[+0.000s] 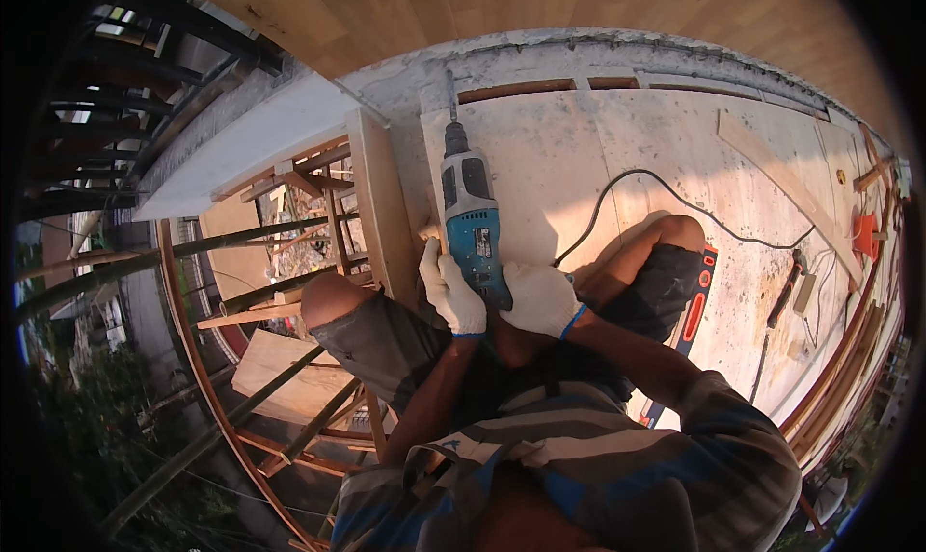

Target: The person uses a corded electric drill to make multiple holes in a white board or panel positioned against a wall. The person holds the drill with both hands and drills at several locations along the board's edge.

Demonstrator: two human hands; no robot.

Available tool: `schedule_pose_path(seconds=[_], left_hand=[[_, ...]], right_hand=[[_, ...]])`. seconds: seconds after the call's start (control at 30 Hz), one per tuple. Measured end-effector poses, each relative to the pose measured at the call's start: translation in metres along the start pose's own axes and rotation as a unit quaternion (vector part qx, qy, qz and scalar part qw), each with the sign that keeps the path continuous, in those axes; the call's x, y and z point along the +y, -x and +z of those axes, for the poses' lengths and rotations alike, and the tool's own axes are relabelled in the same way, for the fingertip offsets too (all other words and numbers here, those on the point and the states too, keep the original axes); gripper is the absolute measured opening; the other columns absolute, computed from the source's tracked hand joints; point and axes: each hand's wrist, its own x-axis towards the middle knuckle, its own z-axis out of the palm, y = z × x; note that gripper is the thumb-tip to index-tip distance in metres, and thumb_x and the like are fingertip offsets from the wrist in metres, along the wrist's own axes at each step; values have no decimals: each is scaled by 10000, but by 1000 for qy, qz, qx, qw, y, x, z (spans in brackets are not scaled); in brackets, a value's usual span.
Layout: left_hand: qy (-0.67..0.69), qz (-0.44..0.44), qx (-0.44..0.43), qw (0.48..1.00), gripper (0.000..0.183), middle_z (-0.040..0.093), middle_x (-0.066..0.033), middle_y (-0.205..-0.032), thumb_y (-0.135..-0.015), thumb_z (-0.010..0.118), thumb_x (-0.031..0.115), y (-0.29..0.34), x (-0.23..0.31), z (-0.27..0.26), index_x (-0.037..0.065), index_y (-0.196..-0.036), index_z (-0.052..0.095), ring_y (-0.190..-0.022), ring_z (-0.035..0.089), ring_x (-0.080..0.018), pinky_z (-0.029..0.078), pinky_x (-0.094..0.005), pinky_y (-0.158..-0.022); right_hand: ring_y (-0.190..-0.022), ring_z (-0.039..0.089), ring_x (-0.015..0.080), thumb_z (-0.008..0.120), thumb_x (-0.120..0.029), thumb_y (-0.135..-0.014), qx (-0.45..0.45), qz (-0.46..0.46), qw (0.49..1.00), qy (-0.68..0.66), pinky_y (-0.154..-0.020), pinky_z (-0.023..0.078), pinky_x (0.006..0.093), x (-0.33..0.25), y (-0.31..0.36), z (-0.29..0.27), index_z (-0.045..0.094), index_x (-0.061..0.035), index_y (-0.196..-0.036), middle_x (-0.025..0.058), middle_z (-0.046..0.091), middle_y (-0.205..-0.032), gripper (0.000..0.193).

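A teal and grey rotary hammer drill (473, 229) is held between my two hands, its long bit (450, 97) pointing away from me. The bit's tip reaches the rough concrete edge (395, 78) at the far side; whether it has entered the concrete I cannot tell. My left hand (450, 290), in a white glove, is closed against the drill's left side. My right hand (542, 299), gloved likewise, wraps round the rear grip, which it mostly hides. A black cord (617, 178) runs from near the right hand across the plywood.
Plywood sheeting (569, 157) lies to the right, with a wooden strip (772, 181), a spirit level (696, 301), a red container (864, 236) and another black cable. On the left, beyond a timber board (376, 200), bamboo poles (207, 246) and framing stand over a drop.
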Motion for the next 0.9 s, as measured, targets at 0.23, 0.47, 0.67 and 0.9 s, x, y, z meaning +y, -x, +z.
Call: schedule_pose_path(seconds=[0.23, 0.47, 0.67, 0.9], left_hand=[[58, -199, 158, 965, 765, 681, -220, -1475, -1158, 553, 558, -29, -21, -9, -113, -1523, 591, -1299, 680, -298, 515, -406, -1139], [78, -224, 159, 958, 751, 698, -233, -1416, -1142, 558, 550, -32, -17, -10, -123, -1470, 614, -1246, 694, -308, 536, -433, -1099], [91, -229, 167, 955, 667, 733, -174, -1261, -1125, 556, 501, -38, -21, -11, -108, -1374, 668, -1070, 723, -284, 584, -438, -960], [66, -246, 169, 952, 682, 746, -183, -1259, -1105, 534, 513, -43, -16, -10, -98, -1363, 692, -1070, 734, -288, 594, -439, -927]], right_hand=[[-855, 774, 423, 871, -316, -843, -21, -9, 999, 44, -768, 626, 528, -9, -11, 41, 640, -28, -1061, 207, 754, -924, 429], [-862, 788, 403, 887, -298, -830, -42, 15, 997, 58, -768, 633, 507, -17, -14, 42, 642, -37, -1061, 187, 766, -934, 426], [-848, 795, 393, 862, -261, -841, -31, 21, 998, 58, -752, 633, 501, -21, -16, 47, 645, -38, -1054, 194, 765, -928, 378], [-833, 793, 393, 854, -241, -834, -11, 13, 998, 59, -740, 628, 504, -19, -19, 54, 640, -42, -1046, 189, 764, -930, 361]])
